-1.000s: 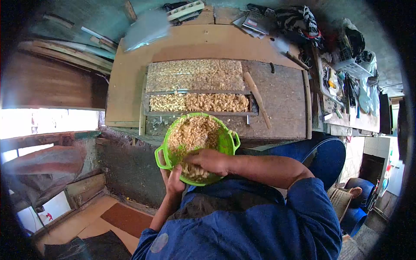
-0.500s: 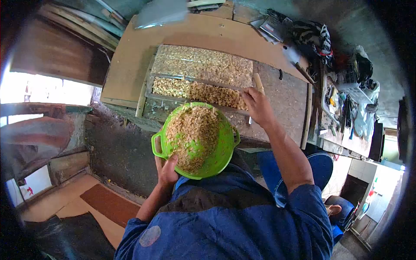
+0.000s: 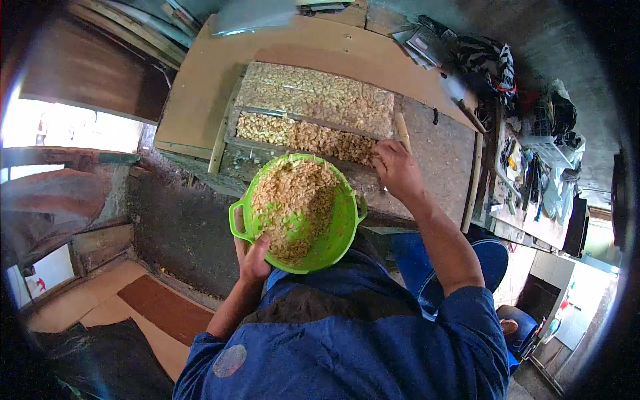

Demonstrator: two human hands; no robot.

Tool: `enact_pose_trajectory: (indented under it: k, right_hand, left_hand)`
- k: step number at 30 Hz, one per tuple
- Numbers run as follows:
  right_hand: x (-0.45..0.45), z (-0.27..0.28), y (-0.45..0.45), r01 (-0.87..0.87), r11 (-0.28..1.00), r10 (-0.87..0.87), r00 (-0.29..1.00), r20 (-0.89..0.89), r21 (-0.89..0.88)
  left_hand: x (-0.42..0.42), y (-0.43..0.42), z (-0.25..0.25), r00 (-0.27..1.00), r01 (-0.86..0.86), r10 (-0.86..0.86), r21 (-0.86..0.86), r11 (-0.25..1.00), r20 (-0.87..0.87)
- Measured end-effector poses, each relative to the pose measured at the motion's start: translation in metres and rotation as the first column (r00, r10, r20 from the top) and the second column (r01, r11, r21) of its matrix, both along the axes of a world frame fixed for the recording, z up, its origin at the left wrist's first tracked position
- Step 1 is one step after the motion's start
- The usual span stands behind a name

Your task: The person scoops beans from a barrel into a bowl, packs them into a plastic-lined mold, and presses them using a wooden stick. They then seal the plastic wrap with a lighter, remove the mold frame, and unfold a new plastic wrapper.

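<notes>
A bright green handled bowl (image 3: 335, 245), possibly a colander, is tilted against my body. Pale tan flakes (image 3: 287, 190) are heaped along its left side. My left hand (image 3: 255, 260) grips its lower left rim, thumb over the edge. On the bench, a narrow wooden-edged channel holds more flakes (image 3: 327, 143), paler at the left end and browner toward the right. At that channel's right end is my right hand (image 3: 400, 172), fingers curled together and touching the flakes; what they hold is hidden. Behind the channel, a shiny clear sheet (image 3: 313, 99) covers a wider bed of flakes.
Wooden strips (image 3: 402, 130) border the frame on the bench (image 3: 440, 160). A brown board (image 3: 320, 40) lies across the back. Bags and tools crowd a side table (image 3: 533, 213) at right. Near my right elbow stands a blue container (image 3: 495, 260).
My right hand has shifted slightly down and right, its fingers bunched at the channel's right end. The bowl, still in my left hand, has moved slightly left in view.
</notes>
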State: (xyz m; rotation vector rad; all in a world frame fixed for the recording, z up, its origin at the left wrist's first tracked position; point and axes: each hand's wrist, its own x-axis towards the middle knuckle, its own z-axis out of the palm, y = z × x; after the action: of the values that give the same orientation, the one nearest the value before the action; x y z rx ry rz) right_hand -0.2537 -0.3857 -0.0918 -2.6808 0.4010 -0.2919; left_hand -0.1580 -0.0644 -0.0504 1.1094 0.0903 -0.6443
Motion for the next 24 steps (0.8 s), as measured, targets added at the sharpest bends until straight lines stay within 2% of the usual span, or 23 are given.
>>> enact_pose_trajectory:
  k: [2, 6, 8, 9, 11, 15, 18, 21, 23, 24]
  right_hand:
    - [-0.002, 0.001, -0.004, 0.156, 0.986, -0.153, 0.986, -0.067, 0.052]
    - [-0.005, 0.002, -0.012, 0.226, 0.973, -0.22, 0.971, -0.099, 0.054]
    - [-0.006, 0.012, -0.01, 0.374, 0.903, -0.34, 0.923, -0.179, 0.213]
    - [-0.008, 0.012, -0.01, 0.373, 0.903, -0.338, 0.923, -0.182, 0.213]
    - [-0.013, 0.011, -0.012, 0.46, 0.842, -0.408, 0.885, -0.226, 0.282]
    - [-0.021, 0.014, -0.007, 0.46, 0.84, -0.411, 0.885, -0.217, 0.287]
    - [-0.021, 0.016, -0.003, 0.448, 0.846, -0.408, 0.893, -0.189, 0.289]
    - [-0.018, 0.019, -0.002, 0.412, 0.855, -0.353, 0.908, -0.227, 0.315]
    - [-0.015, 0.014, -0.008, 0.345, 0.912, -0.291, 0.925, -0.244, 0.219]
    - [-0.012, 0.011, -0.01, 0.347, 0.912, -0.293, 0.924, -0.243, 0.219]
  left_hand:
    - [0.002, 0.004, -0.004, 0.998, 0.042, -0.042, 0.0, 0.999, 0.05]
    - [0.002, 0.006, -0.006, 0.996, 0.053, -0.053, -0.002, 0.999, 0.067]
    - [-0.001, 0.008, -0.009, 0.999, 0.022, -0.023, 0.054, 0.998, 0.025]
    - [-0.002, 0.012, -0.015, 1.0, 0.02, -0.021, 0.054, 0.998, 0.022]
    - [-0.002, 0.022, -0.033, 0.988, 0.09, -0.093, 0.023, 0.996, 0.121]
    - [0.003, 0.028, -0.047, 0.96, 0.154, -0.159, 0.04, 0.987, 0.228]
    - [0.003, 0.029, -0.055, 0.87, 0.214, -0.271, 0.179, 0.96, 0.412]
    - [0.003, 0.024, -0.042, 0.898, 0.232, -0.26, 0.12, 0.965, 0.355]
    - [0.002, 0.007, -0.014, 1.0, 0.007, -0.007, 0.059, 0.998, -0.003]
    - [0.002, 0.007, -0.014, 1.0, 0.009, -0.009, 0.059, 0.998, -0.003]
